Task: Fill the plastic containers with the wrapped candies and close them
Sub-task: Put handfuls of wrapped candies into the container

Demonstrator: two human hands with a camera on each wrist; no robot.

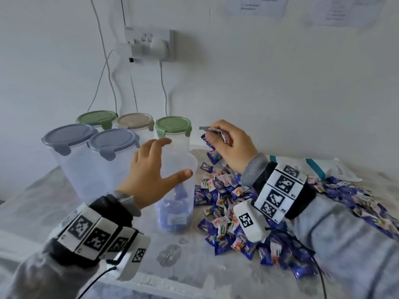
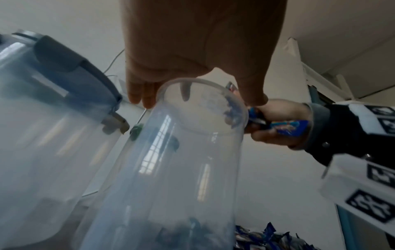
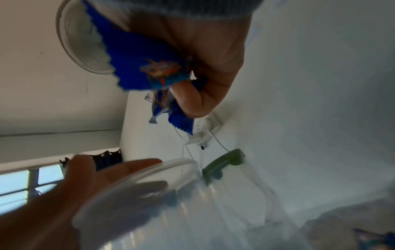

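Clear plastic open container [image 1: 177,190], blue wrapped candies [image 1: 172,219] at bottom, lidless

I'm seeing the open container [image 1: 177,190] standing lidless, and the left hand [image 1: 151,169] is spreading over its mouth, fingers straight, blocking much of the way in from above. The right hand [image 1: 231,145] is holding its grip on a bunch of candies [image 1: 216,134] just beside the rim, on the right. Five lidded containers are crowding the left and back: a green-lidded one [image 1: 172,126] is sitting directly behind the open one, a blue-lidded one [image 1: 114,141] just to its left. The candy pile [image 1: 237,212] is covering the table [image 1: 194,266] to the right. Bare table is lying open in front of the open container.
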